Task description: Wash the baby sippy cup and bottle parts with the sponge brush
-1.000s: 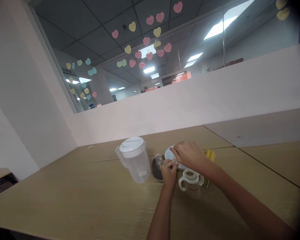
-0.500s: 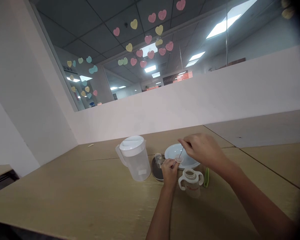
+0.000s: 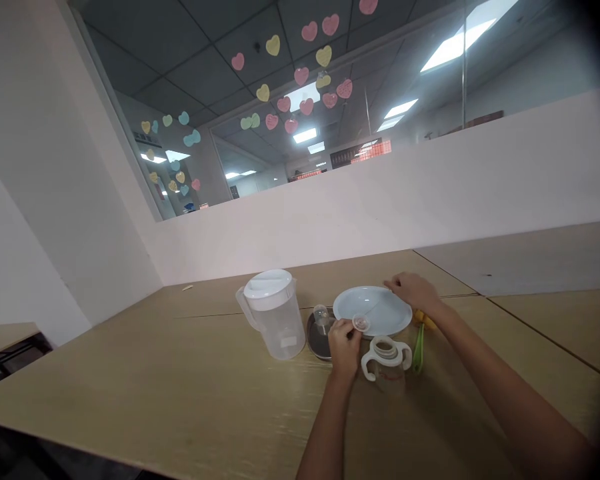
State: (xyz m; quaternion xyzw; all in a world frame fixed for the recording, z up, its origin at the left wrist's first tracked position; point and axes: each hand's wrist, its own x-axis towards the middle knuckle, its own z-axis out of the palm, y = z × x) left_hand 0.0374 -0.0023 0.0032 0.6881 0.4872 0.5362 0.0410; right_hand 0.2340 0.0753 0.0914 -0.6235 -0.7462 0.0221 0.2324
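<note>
My left hand (image 3: pixel 345 343) is closed on a small clear plastic ring-shaped part (image 3: pixel 361 323), held by the near edge of a pale blue plate (image 3: pixel 347 305). Above the plate's right side, my right hand (image 3: pixel 414 291) is pinched closed on one end of a thin rod (image 3: pixel 379 305). The rod slants down toward the clear part; its exact tip is hard to make out. Just in front of the plate stands a clear cup (image 3: pixel 389 370) with a white two-handled collar (image 3: pixel 387 353) and an open mouth.
A lidded translucent pitcher (image 3: pixel 283 327) stands to the left. Beside it, a dark round dish (image 3: pixel 317 340) has a clear dome-shaped cap (image 3: pixel 321 319). A green-handled tool (image 3: pixel 419 350) with a yellow end lies right of the cup. A white wall (image 3: pixel 300 227) rises behind the table.
My right hand has moved right and away from my left hand, drawing the rod lower and more slanted over the plate. The left hand still holds the clear part; the view has shifted slightly.
</note>
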